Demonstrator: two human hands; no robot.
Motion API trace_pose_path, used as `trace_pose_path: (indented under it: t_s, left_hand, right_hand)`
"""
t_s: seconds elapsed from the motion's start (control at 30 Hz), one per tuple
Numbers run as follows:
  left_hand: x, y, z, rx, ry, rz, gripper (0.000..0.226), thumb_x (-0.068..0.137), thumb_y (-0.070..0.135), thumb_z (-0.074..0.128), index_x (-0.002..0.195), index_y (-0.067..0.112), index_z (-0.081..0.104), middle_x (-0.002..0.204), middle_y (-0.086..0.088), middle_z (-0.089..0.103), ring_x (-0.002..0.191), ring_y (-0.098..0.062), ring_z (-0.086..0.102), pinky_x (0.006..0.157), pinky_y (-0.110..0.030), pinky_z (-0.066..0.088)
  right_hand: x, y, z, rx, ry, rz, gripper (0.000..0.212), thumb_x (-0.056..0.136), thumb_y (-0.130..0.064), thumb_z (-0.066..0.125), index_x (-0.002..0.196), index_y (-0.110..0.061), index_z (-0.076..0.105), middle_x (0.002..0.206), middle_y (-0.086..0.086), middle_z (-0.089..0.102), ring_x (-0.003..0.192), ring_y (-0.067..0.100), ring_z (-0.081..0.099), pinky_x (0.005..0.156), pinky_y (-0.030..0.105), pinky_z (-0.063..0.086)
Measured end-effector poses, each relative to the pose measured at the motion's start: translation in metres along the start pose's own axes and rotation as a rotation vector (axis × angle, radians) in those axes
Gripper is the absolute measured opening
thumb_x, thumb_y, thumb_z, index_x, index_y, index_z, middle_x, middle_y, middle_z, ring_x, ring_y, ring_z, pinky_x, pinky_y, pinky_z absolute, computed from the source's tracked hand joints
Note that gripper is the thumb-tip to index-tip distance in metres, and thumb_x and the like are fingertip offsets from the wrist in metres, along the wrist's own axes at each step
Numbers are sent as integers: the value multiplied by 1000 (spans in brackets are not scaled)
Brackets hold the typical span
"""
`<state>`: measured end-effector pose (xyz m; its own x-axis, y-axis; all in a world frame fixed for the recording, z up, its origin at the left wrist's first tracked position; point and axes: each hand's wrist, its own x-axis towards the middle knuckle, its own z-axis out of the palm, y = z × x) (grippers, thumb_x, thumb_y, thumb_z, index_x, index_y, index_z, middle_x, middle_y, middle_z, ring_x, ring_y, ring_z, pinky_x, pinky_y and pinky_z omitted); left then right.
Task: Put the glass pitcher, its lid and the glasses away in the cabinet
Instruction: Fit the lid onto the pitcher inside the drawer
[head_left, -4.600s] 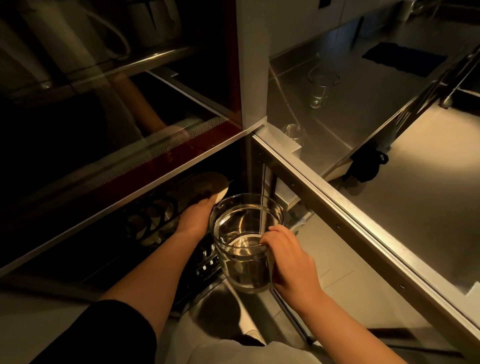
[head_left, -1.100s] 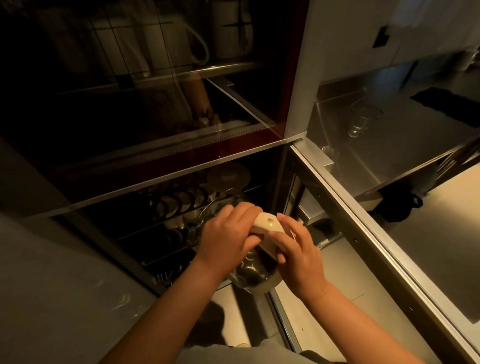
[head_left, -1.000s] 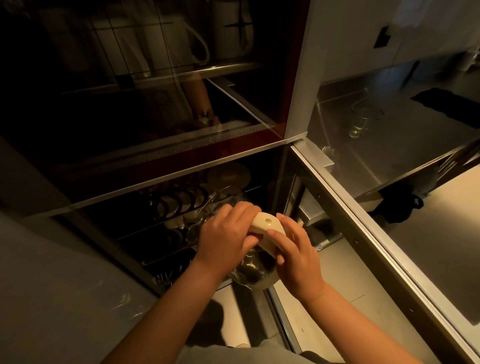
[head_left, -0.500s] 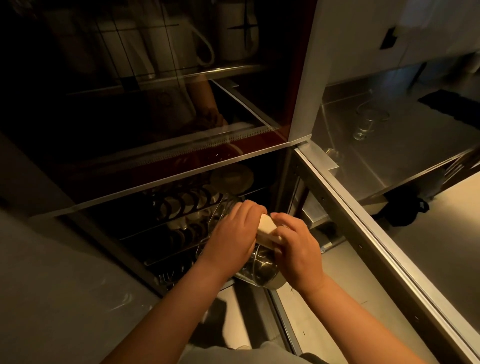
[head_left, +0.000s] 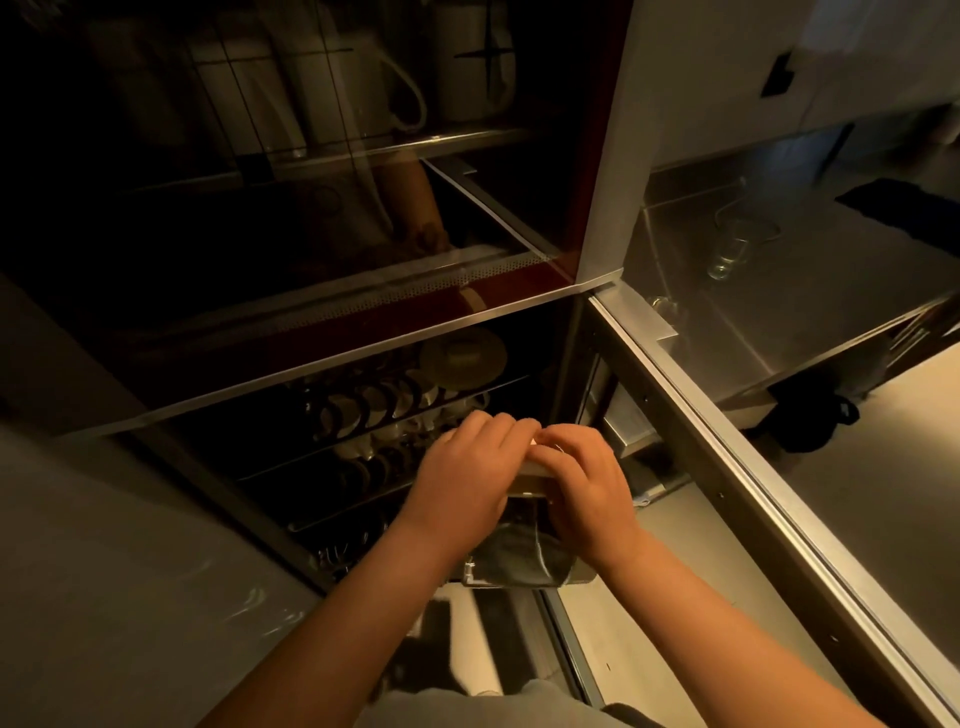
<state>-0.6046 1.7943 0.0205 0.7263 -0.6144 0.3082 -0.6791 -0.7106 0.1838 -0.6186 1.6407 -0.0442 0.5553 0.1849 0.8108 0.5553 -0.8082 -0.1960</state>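
Observation:
The glass pitcher (head_left: 519, 558) is held in front of the open lower cabinet compartment, its clear body showing below my hands. A cream lid (head_left: 531, 475) sits on its top, mostly covered. My left hand (head_left: 467, 480) curls over the lid from the left. My right hand (head_left: 584, 486) wraps the lid and pitcher top from the right. Two clear glasses (head_left: 730, 254) (head_left: 667, 309) stand on the steel counter at the right, far from both hands.
The cabinet (head_left: 332, 358) has a dark glass upper door and an open lower compartment with wire racks holding cups (head_left: 374, 410) and a pale plate (head_left: 462, 358). Its open door (head_left: 727, 457) juts toward me at the right. A dark mat (head_left: 904, 208) lies on the counter.
Earlier the pitcher was open and the lid was tilted between my hands. Now the lid lies flat on the pitcher top with both hands closed over it.

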Motion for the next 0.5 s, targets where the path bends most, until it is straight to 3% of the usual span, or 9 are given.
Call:
trace_pose_path:
  t_s: [0.1, 0.2, 0.33, 0.5]
  left_hand:
    - [0, -1, 1, -42, -42, -71, 36, 83, 8, 58, 117, 19, 57, 103, 2, 61, 91, -15, 58, 63, -20, 38]
    - [1, -1, 6, -78, -3, -130, 33, 84, 8, 54, 116, 20, 55, 105, 3, 59, 95, -13, 56, 66, -19, 38]
    - [-1, -2, 12, -101, 15, -202, 32, 82, 5, 57, 111, 18, 57, 103, 3, 60, 94, -14, 56, 70, -20, 40]
    - [-7, -7, 18, -69, 2, -290, 39, 81, 10, 65, 118, 18, 55, 111, 2, 59, 101, -15, 55, 76, -19, 38]
  right_hand:
    - [3, 1, -1, -54, 2, -44, 39, 79, -16, 70, 112, -11, 49, 108, 7, 50, 97, 21, 51, 82, 27, 43]
    - [1, -5, -3, -110, -7, 76, 40, 79, -17, 71, 114, -16, 52, 111, 8, 58, 105, 21, 52, 90, 28, 39]
    - [-13, -23, -5, -120, -158, 244, 62, 72, -16, 75, 128, -21, 47, 127, 3, 49, 119, 19, 44, 104, 26, 26]
    - [-9, -25, -9, -65, -329, 424, 63, 82, -21, 67, 138, -25, 40, 133, -2, 50, 123, 13, 41, 97, 33, 44]
